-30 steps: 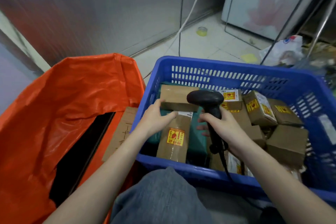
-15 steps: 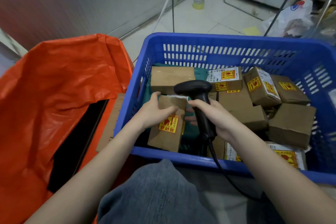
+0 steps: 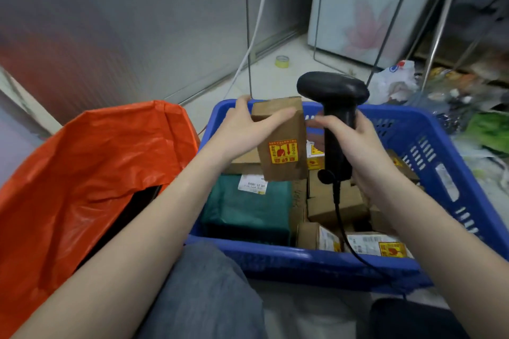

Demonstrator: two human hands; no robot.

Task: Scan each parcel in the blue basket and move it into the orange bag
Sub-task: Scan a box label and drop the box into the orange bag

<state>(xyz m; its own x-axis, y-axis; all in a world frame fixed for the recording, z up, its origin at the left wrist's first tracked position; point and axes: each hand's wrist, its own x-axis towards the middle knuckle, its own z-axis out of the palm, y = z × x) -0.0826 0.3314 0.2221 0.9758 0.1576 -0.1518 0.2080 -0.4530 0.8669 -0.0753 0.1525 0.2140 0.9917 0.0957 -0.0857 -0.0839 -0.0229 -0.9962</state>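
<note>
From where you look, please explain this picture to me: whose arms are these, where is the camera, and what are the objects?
No machine here: a person works with bare hands, and the single camera sits on their head, looking down. The left hand holds up a brown parcel with a yellow-and-red sticker. The right hand grips a black corded barcode scanner beside it. Below is the blue basket with more cardboard parcels and a green package. The orange bag stands open on the left.

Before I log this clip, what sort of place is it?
Probably a small parcel sorting spot in a back room, not a proper warehouse. A blue basket full of labelled parcels, a corded scanner in the right hand, an orange bag, and clutter on a tiled floor.
</note>
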